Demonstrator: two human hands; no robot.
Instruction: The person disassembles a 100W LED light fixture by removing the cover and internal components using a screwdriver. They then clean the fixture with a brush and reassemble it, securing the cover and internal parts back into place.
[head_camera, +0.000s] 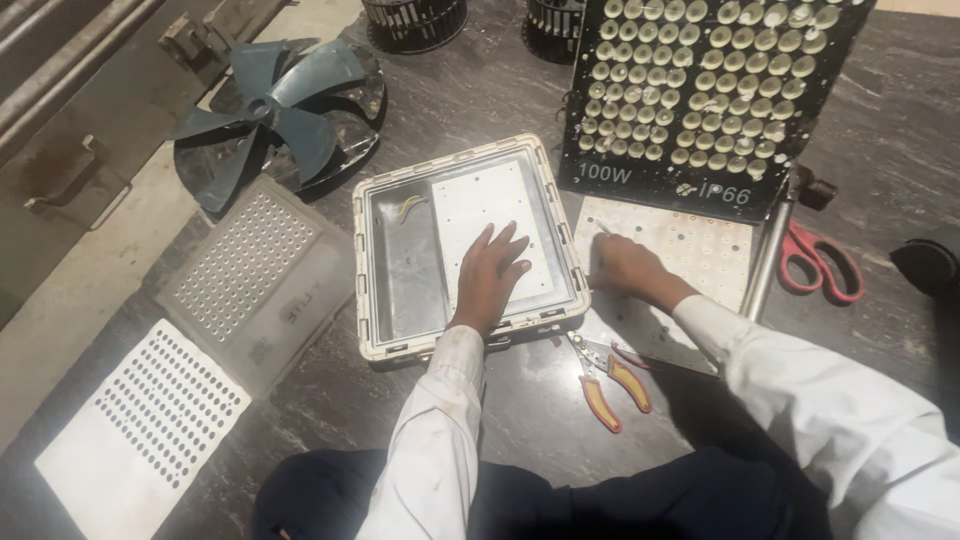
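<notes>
Floodlight housing (372, 262) at centre holds white LED board (478, 205); left hand (490, 275) spread flat on it. Right hand (622, 268), 3 o'clock, fingers curled, rests on perforated panel (700, 250); grip unclear. Pliers (610, 378) at 5 o'clock.

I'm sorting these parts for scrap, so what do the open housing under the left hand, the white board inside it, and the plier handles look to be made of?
Housing: probably cast metal with worn, chipped off-white paint; thick ribbed rim. White board: thin flat sheet, matte white, likely coated metal or circuit board; cannot tell which. Pliers: handles look like rubber or plastic sleeves, red and yellow, slightly glossy. The left hand rests flat on the board.
</notes>
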